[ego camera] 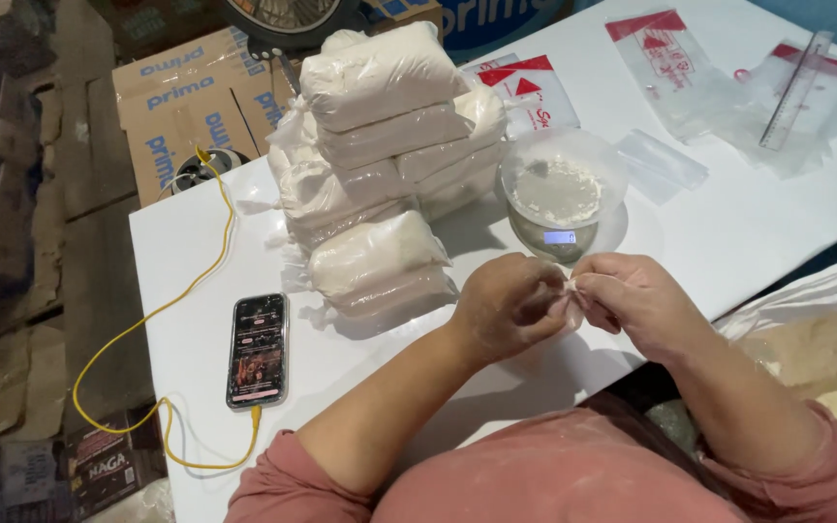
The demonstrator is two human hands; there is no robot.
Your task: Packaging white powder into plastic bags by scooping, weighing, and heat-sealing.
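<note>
Both hands, left hand point(508, 308) and right hand point(634, 302), pinched shut on small clear bag neck point(567, 292) near desk point(728, 232) front edge, before the scale point(560, 237); looks mid-tie, next needs firm knot pull.

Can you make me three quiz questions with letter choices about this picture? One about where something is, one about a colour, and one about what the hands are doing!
1. Where does the phone lie?
A. left of the hands
B. on the stacked bags
C. in the bowl

2. What colour is the cable plugged into the phone?
A. blue
B. yellow
C. black

3. What are the left hand and right hand doing?
A. resting apart
B. pinching a small clear bag together
C. holding the ruler

Answers: 1 A, it lies flat on the white table left of them. 2 B, it runs yellow off the table edge. 3 B, both hands' fingertips meet on the bag.
</note>
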